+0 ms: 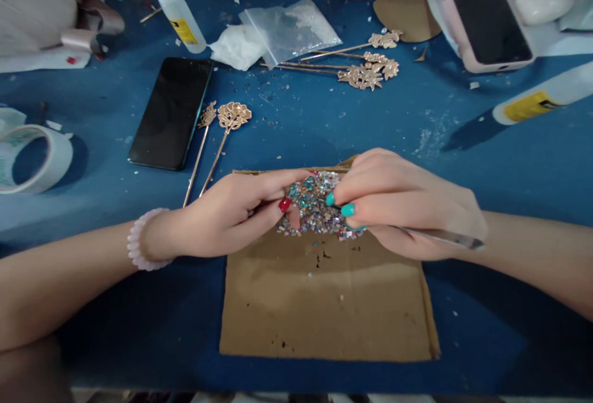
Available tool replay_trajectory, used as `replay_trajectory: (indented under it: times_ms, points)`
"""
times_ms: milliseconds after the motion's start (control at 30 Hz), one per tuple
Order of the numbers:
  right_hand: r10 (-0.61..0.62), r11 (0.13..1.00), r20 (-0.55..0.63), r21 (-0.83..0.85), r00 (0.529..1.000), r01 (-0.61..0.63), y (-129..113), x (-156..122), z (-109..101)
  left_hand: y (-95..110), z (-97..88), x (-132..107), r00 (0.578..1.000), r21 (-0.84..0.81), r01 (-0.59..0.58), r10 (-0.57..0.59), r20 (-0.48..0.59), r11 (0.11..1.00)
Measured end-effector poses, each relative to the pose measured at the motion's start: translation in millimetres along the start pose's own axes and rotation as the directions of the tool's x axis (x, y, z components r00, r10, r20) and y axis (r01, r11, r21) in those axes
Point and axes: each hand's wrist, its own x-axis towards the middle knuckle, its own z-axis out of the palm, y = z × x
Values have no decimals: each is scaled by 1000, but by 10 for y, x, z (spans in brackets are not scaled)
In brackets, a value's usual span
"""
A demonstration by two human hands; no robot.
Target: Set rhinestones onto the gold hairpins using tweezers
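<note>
My left hand (241,211), wearing a pale bead bracelet (147,239), is closed with thumb and fingers pinching what looks like a gold hairpin head with teal chips (306,188); its outline blends with the chips behind. My right hand (398,202) is closed around metal tweezers (445,238), whose back end sticks out towards the wrist. Its fingertips are over a pile of glittering multicoloured chips (322,220), close to the left fingers. The tweezer tips are hard to make out. Under both hands lies a brown cardboard sheet (324,310) bearing the pile.
Two gold hairpins (234,117) lie beside a black phone (171,112). More gold hairpins (365,75) lie behind, by a plastic bag (301,29). Glue bottles (173,7) are left and right, a tape roll (60,159) at far left, a pink-cased phone (488,23) at back right.
</note>
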Motion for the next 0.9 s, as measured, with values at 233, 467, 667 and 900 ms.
replay_trajectory:
  times_ms: [233,467,667,900]
  points:
    - [-7,1000,-3,5,1000,7,-27,32,-27,-8,-1,15,1000,-42,-24,25,10,999]
    - [3,1000,-27,-5,1000,-3,-24,36,-6,10,-2,9,1000,-5,-6,6,5,1000]
    - [-11,1000,-26,4,1000,11,-14,33,6,12,-11,0,1000,-9,-14,14,3,1000]
    - [-22,1000,-27,-11,999,22,6,32,3,11,-9,19,1000,-18,0,0,8,1000]
